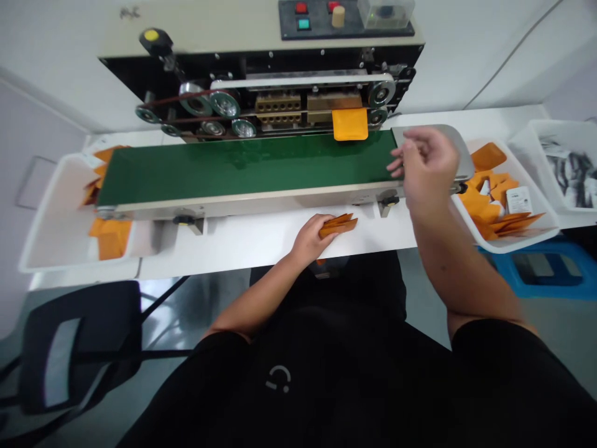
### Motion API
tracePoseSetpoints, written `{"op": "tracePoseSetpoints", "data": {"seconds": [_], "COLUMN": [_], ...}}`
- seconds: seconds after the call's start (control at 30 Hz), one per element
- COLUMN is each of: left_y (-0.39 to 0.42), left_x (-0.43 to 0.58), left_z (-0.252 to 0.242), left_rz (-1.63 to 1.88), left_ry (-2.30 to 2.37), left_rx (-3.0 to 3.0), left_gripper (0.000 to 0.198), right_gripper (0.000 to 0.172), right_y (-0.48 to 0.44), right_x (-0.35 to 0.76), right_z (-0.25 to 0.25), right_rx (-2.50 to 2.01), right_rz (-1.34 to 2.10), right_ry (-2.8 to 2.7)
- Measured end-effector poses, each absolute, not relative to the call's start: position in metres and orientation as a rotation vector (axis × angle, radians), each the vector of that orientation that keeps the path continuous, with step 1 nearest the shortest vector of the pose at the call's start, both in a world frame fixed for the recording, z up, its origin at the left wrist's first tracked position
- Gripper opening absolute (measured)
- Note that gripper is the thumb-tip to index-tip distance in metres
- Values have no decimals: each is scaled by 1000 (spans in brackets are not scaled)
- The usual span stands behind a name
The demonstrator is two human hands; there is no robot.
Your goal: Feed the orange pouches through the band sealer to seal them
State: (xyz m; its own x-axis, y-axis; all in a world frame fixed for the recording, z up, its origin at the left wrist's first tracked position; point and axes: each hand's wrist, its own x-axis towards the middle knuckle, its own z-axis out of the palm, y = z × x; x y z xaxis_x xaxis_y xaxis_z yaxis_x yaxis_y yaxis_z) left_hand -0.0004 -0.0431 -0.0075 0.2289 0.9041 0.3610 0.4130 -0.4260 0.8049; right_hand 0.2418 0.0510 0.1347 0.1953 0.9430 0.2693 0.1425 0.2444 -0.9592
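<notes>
Worktop (252,242) right across the view, beige machine (200,31) standing on it, green belt (233,165) along the front; left tub (44,214) and right tub (527,241) at the ends, orange pouches (480,205) in both! Right hand (428,155), a touch blurred, loosely spread at the belt's right end; left hand (308,238) pinching a pouch stack (338,226) just in front of the belt; single pouch (350,124) jutting from the machine over the belt.
</notes>
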Motion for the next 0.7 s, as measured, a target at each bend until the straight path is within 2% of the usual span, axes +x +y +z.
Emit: {"op": "tracePoseSetpoints", "data": {"seconds": [0.17, 0.3, 0.37, 0.53, 0.7], "left_y": [-43, -42, -42, -41, -42], "left_x": [0, 0, 0, 0, 0], "left_z": [-5, -3, -4, -6, -5], "left_rz": [1099, 1096, 1092, 1077, 1080], "left_ry": [1249, 1263, 1268, 1297, 1314], "left_rx": [1926, 1947, 1957, 1954, 1956], "left_gripper": [41, 42, 44, 46, 46], "right_gripper": [19, 35, 38, 19, 29], "right_y": [-38, -57, -54, -48, -57], "right_x": [230, 221, 221, 224, 222], "right_z": [63, 18, 7, -1, -2], "right_rx": [-1287, -1424, -1442, -1450, -1387], "right_rz": [624, 724, 744, 787, 674], "right_ry": [-1381, -1524, -1588, -1601, -1577]}}
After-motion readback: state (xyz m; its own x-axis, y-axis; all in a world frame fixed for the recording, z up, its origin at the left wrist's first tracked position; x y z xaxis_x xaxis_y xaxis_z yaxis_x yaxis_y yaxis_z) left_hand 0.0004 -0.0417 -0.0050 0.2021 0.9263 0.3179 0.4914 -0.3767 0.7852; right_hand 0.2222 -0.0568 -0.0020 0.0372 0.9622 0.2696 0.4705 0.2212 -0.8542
